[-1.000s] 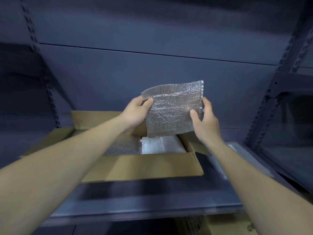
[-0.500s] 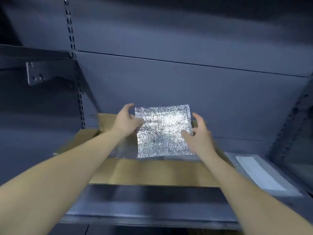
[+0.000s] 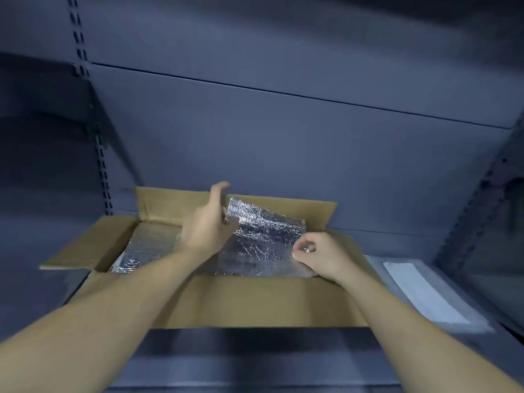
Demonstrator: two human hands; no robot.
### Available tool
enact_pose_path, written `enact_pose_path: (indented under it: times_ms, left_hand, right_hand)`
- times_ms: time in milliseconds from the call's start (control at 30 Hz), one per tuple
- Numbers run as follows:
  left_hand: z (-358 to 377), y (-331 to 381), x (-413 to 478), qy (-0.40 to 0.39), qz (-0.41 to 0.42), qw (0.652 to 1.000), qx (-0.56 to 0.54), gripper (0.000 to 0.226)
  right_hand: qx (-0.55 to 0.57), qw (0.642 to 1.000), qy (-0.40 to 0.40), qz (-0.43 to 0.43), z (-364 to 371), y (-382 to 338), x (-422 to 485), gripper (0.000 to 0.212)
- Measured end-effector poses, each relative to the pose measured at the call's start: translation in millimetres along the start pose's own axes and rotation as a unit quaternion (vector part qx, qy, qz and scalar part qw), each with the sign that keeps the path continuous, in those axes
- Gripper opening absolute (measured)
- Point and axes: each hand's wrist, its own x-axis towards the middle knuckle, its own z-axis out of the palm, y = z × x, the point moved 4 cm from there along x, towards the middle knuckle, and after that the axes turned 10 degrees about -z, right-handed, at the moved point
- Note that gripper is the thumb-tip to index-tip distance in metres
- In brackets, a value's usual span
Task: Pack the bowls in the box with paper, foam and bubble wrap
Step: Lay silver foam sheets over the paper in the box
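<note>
Both hands reach into the box (image 3: 255,302). One, the left hand (image 3: 208,226), is open, its straight fingers touching the shiny foil sheet (image 3: 263,239). The right hand (image 3: 319,258) pinches the other edge. The sheet lies between them, inside the box.

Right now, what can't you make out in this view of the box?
Head view only.
Bowls: none visible; the foil sheet covers what lies in the cardboard box.
Box's near inside: hidden behind its front wall.
Left hand: blur and its own back hide whether its fingers hold the sheet.
White paper beside the box: too blurred to read.
</note>
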Motion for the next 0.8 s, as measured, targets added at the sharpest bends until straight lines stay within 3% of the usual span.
enact_pose_path:
  times_ms: [100,267,433,533,667,800]
  left_hand:
    - [6,-1,-5,-0.019,0.043,0.997,0.056,0.057]
    - [16,-11,-2,-0.057,0.053,0.982,0.172,0.017]
    - [17,-15,-3,-0.132,0.025,0.968,0.211,0.035]
    - [10,-9,-3,-0.184,0.086,0.946,0.253,0.049]
    - [5,0,-6,-0.281,0.179,0.914,0.230,0.089]
    - [19,6,-14,-0.353,0.208,0.871,0.271,0.087]
  right_hand:
    - [-0.020,1.000,-0.009,-0.011,-4,2,1,0.006]
    - [-0.086,0.996,-0.029,-0.027,-5,1,-2,0.008]
    - [-0.115,0.991,-0.025,-0.062,-16,-14,-5,0.018]
    - [-0.126,0.982,-0.091,-0.110,-15,-18,-1,0.031]
    - [-0.150,0.964,-0.174,-0.134,-5,-21,8,0.066]
    - [-0.190,0.939,-0.244,-0.147,16,-21,16,0.083]
